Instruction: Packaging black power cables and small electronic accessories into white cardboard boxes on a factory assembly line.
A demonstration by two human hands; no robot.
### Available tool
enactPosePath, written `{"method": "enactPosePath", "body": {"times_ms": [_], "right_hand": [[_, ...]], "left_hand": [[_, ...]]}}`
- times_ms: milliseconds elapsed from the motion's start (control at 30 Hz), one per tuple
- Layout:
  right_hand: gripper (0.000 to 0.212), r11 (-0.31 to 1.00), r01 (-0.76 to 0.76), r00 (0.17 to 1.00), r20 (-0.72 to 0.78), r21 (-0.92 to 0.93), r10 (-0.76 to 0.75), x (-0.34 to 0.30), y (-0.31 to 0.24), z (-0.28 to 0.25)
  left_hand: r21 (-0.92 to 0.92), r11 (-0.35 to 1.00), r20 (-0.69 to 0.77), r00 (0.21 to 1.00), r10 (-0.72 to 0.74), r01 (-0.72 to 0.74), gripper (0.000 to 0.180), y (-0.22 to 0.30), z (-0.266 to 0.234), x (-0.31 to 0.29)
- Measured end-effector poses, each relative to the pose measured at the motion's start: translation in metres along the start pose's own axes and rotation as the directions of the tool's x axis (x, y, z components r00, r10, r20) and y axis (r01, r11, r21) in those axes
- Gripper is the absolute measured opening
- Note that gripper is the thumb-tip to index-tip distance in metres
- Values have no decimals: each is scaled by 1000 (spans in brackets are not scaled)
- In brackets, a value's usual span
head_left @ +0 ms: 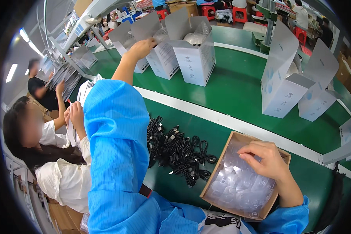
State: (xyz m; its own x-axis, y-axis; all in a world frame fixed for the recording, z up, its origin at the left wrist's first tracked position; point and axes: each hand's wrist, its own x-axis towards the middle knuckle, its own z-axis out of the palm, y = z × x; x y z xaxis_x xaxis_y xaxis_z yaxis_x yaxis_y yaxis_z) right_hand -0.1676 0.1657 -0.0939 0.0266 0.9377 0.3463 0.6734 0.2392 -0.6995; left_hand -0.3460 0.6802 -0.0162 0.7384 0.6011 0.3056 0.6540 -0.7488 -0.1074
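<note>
My left hand (141, 49) reaches far forward to the open top of a white printed carton (163, 58). Its fingers are bent together at the carton's rim, and whatever they grip is hidden. Clear plastic wrap shows inside that carton. My right hand (267, 158) is over a shallow cardboard box (211, 184) filled with clear plastic pieces (234, 183). Thumb and fingers there are curled in; any piece between them is too transparent to make out. Left of this box lies a heap of coiled black cables (183, 150) on the green bench.
Beside the reached-into carton stand another open carton (193, 62) and one further left (124, 39). More open cartons (282, 91) stand at the right on the green surface (230, 82). A white rail (206, 113) crosses the bench. A co-worker (62, 175) sits close on my left.
</note>
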Motion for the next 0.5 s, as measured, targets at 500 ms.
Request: {"method": "enactPosePath", "body": {"times_ms": [500], "right_hand": [[29, 988, 61, 981, 194, -140, -33, 17, 5, 9]], "left_hand": [[-809, 569, -412, 834, -367, -148, 52, 22, 36, -23]]}}
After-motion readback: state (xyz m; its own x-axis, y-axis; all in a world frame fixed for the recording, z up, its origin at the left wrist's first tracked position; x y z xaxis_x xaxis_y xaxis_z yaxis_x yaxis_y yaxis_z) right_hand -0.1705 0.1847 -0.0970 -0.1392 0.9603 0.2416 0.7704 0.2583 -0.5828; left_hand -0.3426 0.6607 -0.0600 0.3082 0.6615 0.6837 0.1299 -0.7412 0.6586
